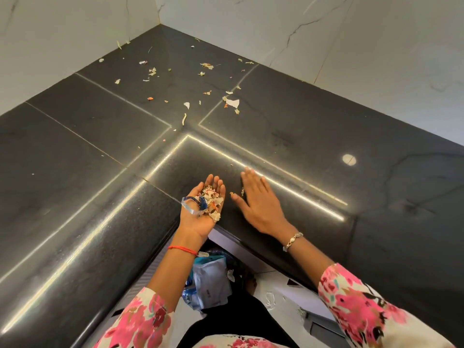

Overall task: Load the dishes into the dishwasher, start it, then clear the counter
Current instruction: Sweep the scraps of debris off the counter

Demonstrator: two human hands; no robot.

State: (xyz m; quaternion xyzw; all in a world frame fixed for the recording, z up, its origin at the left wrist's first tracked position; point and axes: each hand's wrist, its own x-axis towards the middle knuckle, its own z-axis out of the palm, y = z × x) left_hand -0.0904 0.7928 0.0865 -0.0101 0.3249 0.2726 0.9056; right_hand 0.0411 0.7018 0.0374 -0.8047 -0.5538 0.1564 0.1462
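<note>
My left hand [200,214] is palm up at the inner corner edge of the black counter [100,172], cupped under a heap of food scraps and peelings [211,199] and a strip of clear and blue plastic [193,205]. My right hand [261,202] lies flat on the counter just to the right, fingers straight, with a couple of small scraps [237,192] beside its thumb. More scraps and torn bits [231,102] are strewn over the back corner of the counter.
White marble walls [351,46] enclose the counter corner. Below the counter edge, between my arms, a dark bin bag holds white and blue wrappers [211,280]. A round white spot [349,160] marks the counter at right.
</note>
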